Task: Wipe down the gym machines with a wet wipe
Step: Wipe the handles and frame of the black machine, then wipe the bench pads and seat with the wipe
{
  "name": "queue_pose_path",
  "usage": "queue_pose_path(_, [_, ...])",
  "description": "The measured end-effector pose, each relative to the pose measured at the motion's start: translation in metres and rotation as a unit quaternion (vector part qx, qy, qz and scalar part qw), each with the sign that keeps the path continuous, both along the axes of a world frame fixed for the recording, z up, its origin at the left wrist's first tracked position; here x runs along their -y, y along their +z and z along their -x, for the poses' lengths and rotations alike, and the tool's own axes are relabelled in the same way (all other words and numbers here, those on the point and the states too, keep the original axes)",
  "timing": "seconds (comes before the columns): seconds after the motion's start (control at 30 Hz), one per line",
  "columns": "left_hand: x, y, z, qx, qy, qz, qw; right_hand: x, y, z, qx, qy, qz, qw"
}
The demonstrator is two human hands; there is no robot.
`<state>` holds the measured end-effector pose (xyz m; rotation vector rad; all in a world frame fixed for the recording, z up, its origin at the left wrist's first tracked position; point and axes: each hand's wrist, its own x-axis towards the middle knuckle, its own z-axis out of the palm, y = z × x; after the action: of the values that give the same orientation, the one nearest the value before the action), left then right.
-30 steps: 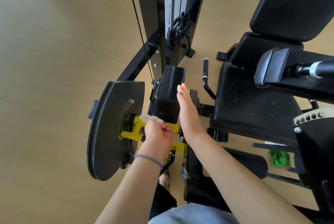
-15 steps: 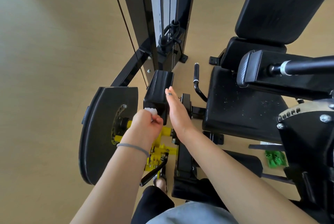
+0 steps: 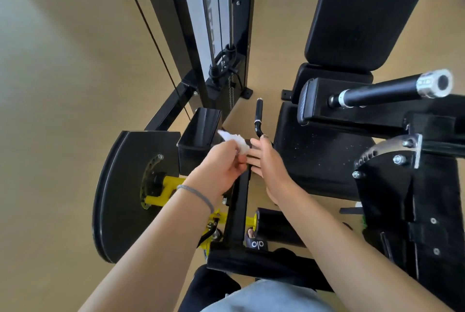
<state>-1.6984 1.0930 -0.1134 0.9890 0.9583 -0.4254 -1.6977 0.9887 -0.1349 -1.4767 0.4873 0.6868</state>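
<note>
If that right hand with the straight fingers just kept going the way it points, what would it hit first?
Most likely the small black side handle beside the seat pad. The right hand points up the picture, its fingertips close to the handle's bent lower end, though depth is hard to judge from one view.

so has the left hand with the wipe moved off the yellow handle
Yes. The left hand with the wipe has risen from the yellow handle toward the black box pad, near the right hand.

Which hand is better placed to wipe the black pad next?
Probably the left. The left hand already pinches the wet wipe beside the black pad; the right hand is open and holds nothing.
</note>
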Motion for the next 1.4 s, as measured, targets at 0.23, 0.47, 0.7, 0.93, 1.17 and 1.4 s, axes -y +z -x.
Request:
queue_pose_path(0.23, [0.027,0.022,-0.007,0.034,-0.159,-0.138,0.977,0.034,0.031,-0.006,0.066,-0.015,-0.040,0.997])
queue_pose_path(0.47, [0.048,0.036,-0.010,0.064,-0.197,-0.082,0.975,0.068,0.055,0.006,0.107,-0.011,-0.041,0.993])
queue_pose_path(0.7, [0.064,0.059,-0.002,0.131,-0.359,-0.067,0.922,0.095,0.075,0.032,0.149,-0.127,0.017,0.981])
queue_pose_path(0.93, [0.097,0.072,0.031,0.218,-0.515,-0.153,0.815,0.125,0.095,0.087,0.183,-0.245,0.026,0.952])
queue_pose_path(1.17, [0.146,0.088,0.056,0.306,-0.536,-0.169,0.768,0.168,0.113,0.140,0.202,-0.363,-0.018,0.910])
queue_pose_path(1.4, [0.222,0.102,0.080,0.368,-0.543,-0.194,0.729,0.236,0.120,0.182,0.196,-0.444,-0.153,0.861])
